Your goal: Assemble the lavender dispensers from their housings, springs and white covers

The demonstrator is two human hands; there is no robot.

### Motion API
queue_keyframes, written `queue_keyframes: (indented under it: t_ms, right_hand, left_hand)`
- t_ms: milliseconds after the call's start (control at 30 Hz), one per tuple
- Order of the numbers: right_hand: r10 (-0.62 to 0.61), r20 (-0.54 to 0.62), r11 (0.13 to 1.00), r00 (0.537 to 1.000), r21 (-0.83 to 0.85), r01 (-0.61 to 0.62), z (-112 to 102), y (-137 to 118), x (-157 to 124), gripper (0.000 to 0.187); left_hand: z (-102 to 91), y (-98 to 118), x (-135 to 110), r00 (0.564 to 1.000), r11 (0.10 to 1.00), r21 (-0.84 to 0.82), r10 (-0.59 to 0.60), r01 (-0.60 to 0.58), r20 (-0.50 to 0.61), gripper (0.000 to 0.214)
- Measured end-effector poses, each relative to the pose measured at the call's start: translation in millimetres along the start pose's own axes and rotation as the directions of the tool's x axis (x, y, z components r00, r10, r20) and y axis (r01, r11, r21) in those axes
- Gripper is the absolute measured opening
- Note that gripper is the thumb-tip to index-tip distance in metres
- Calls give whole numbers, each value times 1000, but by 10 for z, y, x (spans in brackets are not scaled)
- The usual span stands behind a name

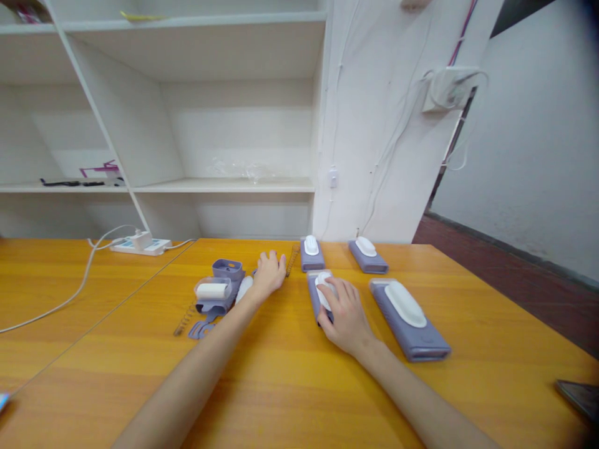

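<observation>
My right hand [345, 312] is closed over a grey-purple flat case with a white oval top [322, 280], its thumb along the near side; the case lies on the table. Farther left, my left hand [270, 272] is low over the table, fingers slightly bent and apart, with nothing visible in them. Just right of it is a coil spring [292, 259]. On its left are a white rounded piece [244, 289], a grey-purple open housing [228, 269] and a white roller in a clear cover [213, 290]. Part of the loose pieces is hidden behind my left hand and forearm.
More white-topped cases stand at the back [311, 255], back right [369, 255] and right [412, 321]. A second spring [185, 319] and a slotted piece [201, 330] lie left. A power strip [143, 244] with a cable and a dark phone-like object [580, 399] are near the edges.
</observation>
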State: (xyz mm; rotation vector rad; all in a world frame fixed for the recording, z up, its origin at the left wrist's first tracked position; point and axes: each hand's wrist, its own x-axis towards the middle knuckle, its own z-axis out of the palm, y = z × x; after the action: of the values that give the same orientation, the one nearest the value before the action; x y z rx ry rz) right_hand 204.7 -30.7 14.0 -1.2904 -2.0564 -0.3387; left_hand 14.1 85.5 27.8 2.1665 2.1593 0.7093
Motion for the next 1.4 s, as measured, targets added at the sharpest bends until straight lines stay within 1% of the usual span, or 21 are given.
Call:
queue_keyframes:
  t_ms: [100, 200, 300, 400, 500, 633, 733, 800, 900, 1000, 1067, 1167, 1233, 1267, 1300, 1400]
  right_hand:
    - [-3, 1, 1000, 1000, 4, 3, 4, 6, -2, 38]
    - [-3, 8, 1000, 1000, 13, 3, 2, 9, -2, 38]
    - [-1, 13, 1000, 1000, 17, 0, -4, 7, 0, 38]
    - [-2, 18, 1000, 1000, 22, 2, -7, 6, 2, 38]
    - [-5, 19, 1000, 1000, 27, 4, -6, 9, 3, 38]
    - [-7, 23, 1000, 1000, 28, 7, -6, 12, 3, 39]
    - [-2, 30, 1000, 1000, 24, 1, -7, 13, 1, 38]
    - [-1, 31, 1000, 1000, 20, 0, -5, 13, 0, 38]
    - [-1, 33, 1000, 999, 13, 0, 1, 14, 1, 39]
    - [1, 37, 1000, 999, 16, -1, 4, 13, 2, 39]
    - [-2, 37, 1000, 999, 20, 1, 2, 12, 2, 39]
    - [-3, 33, 1000, 999, 20, 2, 0, 15, 3, 39]
    - [-1, 35, 1000, 999, 21, 0, 0, 19, 4, 39]
    - [-1, 37, 1000, 999, 23, 0, 1, 21, 4, 39]
    - [-1, 39, 1000, 999, 24, 0, 2, 23, 3, 39]
    - [-1, 41, 1000, 999, 31, -1, 7, 24, 0, 39]
  left_hand:
    - [-58, -48, 16, 999, 999, 34, 13, -14, 32, 37]
    - [-108, -177, 83, 991, 996, 83, 3, -15, 136, 35]
    - [-141, -323, 196, 958, 994, 99, 21, -51, 286, 26]
    - [-173, -410, 279, 926, 990, 98, 57, -100, 372, 33]
    - [-210, -415, 280, 899, 984, 107, 82, -141, 431, 39]
    - [-258, -352, 231, 873, 972, 136, 104, -190, 476, 43]
    - [-278, -316, 224, 835, 962, 136, 129, -235, 535, 41]
    - [-287, -306, 227, 817, 957, 131, 145, -259, 558, 44]
    - [-316, -290, 215, 824, 951, 142, 155, -273, 545, 56]
    - [-376, -256, 185, 863, 951, 176, 142, -255, 486, 65]
    - [-425, -231, 176, 907, 953, 205, 125, -223, 403, 65]
    - [-476, -212, 212, 964, 960, 232, 99, -157, 245, 53]
    - [-477, -214, 266, 986, 979, 181, 67, -95, 155, 46]
    - [-463, -218, 296, 991, 989, 134, 47, -64, 123, 43]
    - [-440, -222, 324, 995, 998, 53, 21, -26, 93, 40]
    - [-326, -217, 375, 998, 997, -75, -2, 7, 63, 38]
